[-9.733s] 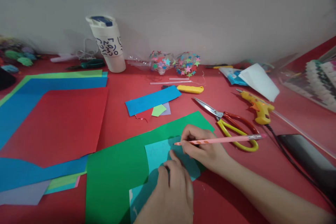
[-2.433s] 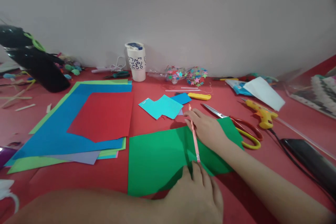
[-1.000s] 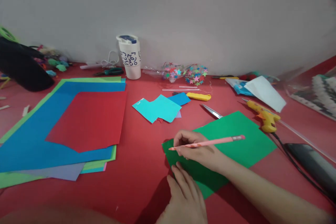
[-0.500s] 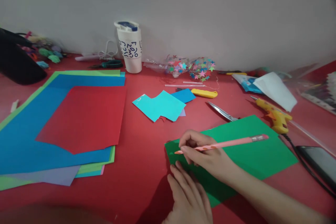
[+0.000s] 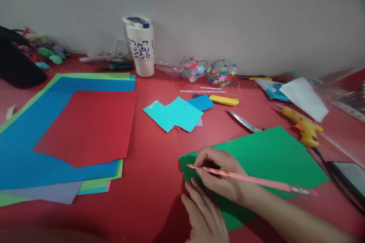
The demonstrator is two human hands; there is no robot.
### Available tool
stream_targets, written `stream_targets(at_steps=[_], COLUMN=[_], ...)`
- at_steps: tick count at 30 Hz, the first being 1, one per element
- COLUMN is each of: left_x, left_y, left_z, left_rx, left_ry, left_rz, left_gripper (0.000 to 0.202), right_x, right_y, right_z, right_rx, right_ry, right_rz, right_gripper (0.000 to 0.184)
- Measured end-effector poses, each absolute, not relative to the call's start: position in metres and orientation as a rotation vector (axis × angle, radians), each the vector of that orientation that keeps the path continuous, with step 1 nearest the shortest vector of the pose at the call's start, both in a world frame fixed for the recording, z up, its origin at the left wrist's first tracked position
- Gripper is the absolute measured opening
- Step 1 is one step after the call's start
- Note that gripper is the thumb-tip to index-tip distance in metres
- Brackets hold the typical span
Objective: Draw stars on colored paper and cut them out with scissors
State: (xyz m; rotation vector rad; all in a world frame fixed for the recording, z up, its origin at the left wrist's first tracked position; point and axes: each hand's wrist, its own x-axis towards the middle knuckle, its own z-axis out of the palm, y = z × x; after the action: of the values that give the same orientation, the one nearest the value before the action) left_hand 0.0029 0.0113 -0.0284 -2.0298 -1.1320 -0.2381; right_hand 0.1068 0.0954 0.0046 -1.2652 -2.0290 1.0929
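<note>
A pink pencil (image 5: pixel 256 180) with orange spots is pinched in my right hand (image 5: pixel 221 172). Its tip is at the left corner of a green sheet of paper (image 5: pixel 273 152), and its eraser end points right over my forearm. My left hand (image 5: pixel 205 214) lies flat with fingers stretched out, on the lower left edge of that sheet. Just behind the sheet lie metal scissors (image 5: pixel 243 121), their handles hidden under it. Cut pieces of turquoise paper (image 5: pixel 178 114) rest farther back, overlapping a blue piece (image 5: pixel 201 103).
Stacked coloured sheets, a red one (image 5: pixel 91 129) on top, cover the left. A white tumbler (image 5: pixel 141 47), star decorations (image 5: pixel 211 71) and a yellow cutter (image 5: pixel 225 100) stand or lie toward the wall. On the right are a yellow glue gun (image 5: pixel 303 125) and a phone (image 5: pixel 346 178).
The pencil's eraser end has swung down toward me, so the pencil now slopes the other way. My right hand has dropped slightly; my left hand stays on the sheet. The view has shifted a little.
</note>
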Motion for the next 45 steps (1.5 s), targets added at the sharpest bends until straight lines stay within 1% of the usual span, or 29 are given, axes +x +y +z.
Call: stream_targets(at_steps=[3,9,15,19,21,26,28,31,33,42,45], left_x=[0.0012,0.0020,0.0021,0.0034,0.0039,0.0037,0.0040,0.0055,0.0064,0.0054,0.0063], left_y=[0.0125,0.0111,0.0107,0.0092,0.0081,0.0070,0.0069,0.0065,0.0066,0.0107,0.0098], left_z=[-0.0304,-0.0284,-0.0275,-0.0302,-0.0307,-0.0295,-0.0291,-0.0291,-0.0294,-0.0287,-0.0296], left_rx=[-2.025,-2.075,-2.056,-2.024,-2.025,-2.044,-2.044,-2.048,-2.049,-2.052,-2.053], left_ry=[-1.110,-1.096,-1.080,-1.100,-1.108,-1.078,-1.082,-1.116,-1.139,-1.138,-1.149], left_rz=[-0.238,-0.228,-0.186,-0.141,-0.118,-0.077,-0.083,-0.100,-0.116,-0.197,-0.197], left_gripper=[0.028,0.031,0.032,0.030,0.030,0.030,0.029,0.031,0.032,0.031,0.030], right_x=[0.1079,0.1111,0.1081,0.1079,0.1088,0.1116,0.1116,0.1106,0.1099,0.1087,0.1093], right_y=[0.0965,0.0997,0.0997,0.0981,0.0981,0.0990,0.0991,0.0988,0.0985,0.0978,0.0980], right_z=[0.0061,0.0075,0.0118,0.0105,0.0078,0.0055,0.0074,0.0110,0.0122,0.0058,0.0080], right_rx=[-1.242,-1.236,-1.136,-1.291,-1.320,-1.083,-1.083,-1.205,-1.246,-1.201,-1.233], right_ry=[-2.052,-1.970,-2.018,-2.010,-2.003,-2.087,-2.088,-2.042,-2.014,-1.998,-1.988], right_rz=[1.113,1.276,1.171,1.208,1.192,1.194,1.210,1.232,1.227,1.200,1.226], right_gripper=[0.014,0.009,0.016,0.010,0.010,0.021,0.020,0.011,0.009,0.016,0.014])
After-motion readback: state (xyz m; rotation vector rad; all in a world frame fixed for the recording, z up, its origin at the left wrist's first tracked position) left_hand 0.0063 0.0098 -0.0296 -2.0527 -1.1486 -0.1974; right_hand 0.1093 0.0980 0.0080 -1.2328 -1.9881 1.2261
